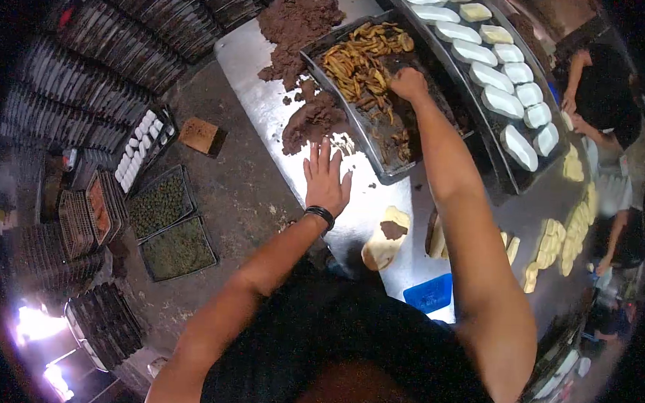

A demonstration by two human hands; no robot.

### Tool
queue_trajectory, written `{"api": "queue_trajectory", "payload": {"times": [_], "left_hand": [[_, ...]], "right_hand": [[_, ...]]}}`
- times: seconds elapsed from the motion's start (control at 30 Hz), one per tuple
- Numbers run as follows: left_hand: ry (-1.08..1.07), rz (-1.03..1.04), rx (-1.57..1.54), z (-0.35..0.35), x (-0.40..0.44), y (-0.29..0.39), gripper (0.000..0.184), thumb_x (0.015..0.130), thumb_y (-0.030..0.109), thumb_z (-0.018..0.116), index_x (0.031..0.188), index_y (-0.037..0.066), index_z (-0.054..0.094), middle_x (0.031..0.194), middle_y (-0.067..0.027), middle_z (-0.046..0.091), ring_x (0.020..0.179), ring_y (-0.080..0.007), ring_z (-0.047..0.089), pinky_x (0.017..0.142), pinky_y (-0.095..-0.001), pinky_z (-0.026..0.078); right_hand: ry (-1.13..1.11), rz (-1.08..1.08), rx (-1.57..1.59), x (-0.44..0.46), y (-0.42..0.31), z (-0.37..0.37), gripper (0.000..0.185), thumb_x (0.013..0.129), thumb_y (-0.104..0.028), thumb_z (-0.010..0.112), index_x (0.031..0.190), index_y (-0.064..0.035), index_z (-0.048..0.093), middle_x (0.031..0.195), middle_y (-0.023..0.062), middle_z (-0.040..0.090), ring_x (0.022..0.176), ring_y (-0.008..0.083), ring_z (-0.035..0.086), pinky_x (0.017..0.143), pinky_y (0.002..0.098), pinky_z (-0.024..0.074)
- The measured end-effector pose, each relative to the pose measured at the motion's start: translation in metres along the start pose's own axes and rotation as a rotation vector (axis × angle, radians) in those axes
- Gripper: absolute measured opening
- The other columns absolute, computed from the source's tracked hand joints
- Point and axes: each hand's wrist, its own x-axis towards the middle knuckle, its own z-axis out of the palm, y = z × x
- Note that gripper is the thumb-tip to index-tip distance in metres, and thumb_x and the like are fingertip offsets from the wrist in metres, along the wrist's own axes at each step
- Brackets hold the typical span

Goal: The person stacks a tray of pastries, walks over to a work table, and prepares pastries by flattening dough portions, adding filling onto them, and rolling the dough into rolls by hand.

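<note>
My left hand (327,184) lies flat on the shiny metal tabletop (255,85), fingers stretched out, their tips at the edge of a mound of brown paste (314,122). A black band circles its wrist. My right hand (410,85) reaches into a dark metal tray (380,171) and touches the pile of yellow-brown strips (363,57). Its fingers are curled, and what they pinch is hidden. Close to my body lies a flattened piece of dough (381,253) with a dab of brown paste (392,230) on it.
Beyond the tray, white oblong pieces (494,79) fill a long tray. Dough pieces (548,245) lie to the right, near co-workers' arms (584,125). A blue container (429,294) sits by my body. Trays of green balls (159,203) and a brown block (199,135) are on the floor, beside stacked trays (100,51).
</note>
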Motion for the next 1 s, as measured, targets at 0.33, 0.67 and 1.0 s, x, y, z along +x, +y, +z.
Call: {"api": "queue_trajectory", "payload": {"times": [0.33, 0.67, 1.0], "left_hand": [[-0.028, 0.11, -0.137, -0.004, -0.002, -0.007, 0.057, 0.087, 0.032, 0.055, 0.134, 0.001, 0.043, 0.153, -0.0193, 0.02, 0.143, -0.041, 0.009, 0.113, -0.058, 0.013], [-0.089, 0.313, -0.355, -0.009, -0.001, -0.023, 0.052, 0.082, 0.028, 0.06, 0.126, 0.003, 0.051, 0.15, -0.016, 0.026, 0.142, -0.0382, 0.014, 0.109, -0.0581, 0.016], [0.055, 0.469, -0.596, -0.007, -0.012, -0.035, 0.041, 0.08, 0.018, 0.061, 0.118, 0.005, 0.057, 0.129, -0.0137, 0.05, 0.123, -0.0355, 0.042, 0.103, -0.0486, 0.03]], "right_hand": [[0.362, -0.071, 0.2, -0.062, 0.053, -0.005, 0.017, 0.072, -0.013, 0.07, 0.081, -0.0033, 0.06, 0.075, 0.0066, 0.063, 0.071, 0.0164, 0.06, 0.07, 0.0305, 0.0486], [0.146, 0.016, 0.794, -0.115, 0.032, -0.025, 0.025, 0.075, -0.008, 0.079, 0.091, -0.0078, 0.059, 0.08, -0.0007, 0.063, 0.064, 0.007, 0.055, 0.055, 0.0231, 0.0426], [-0.024, 0.082, 0.866, -0.288, 0.016, -0.072, 0.018, 0.079, -0.005, 0.073, 0.093, -0.0063, 0.061, 0.092, 0.0011, 0.065, 0.086, 0.0119, 0.06, 0.079, 0.0273, 0.048]]}}
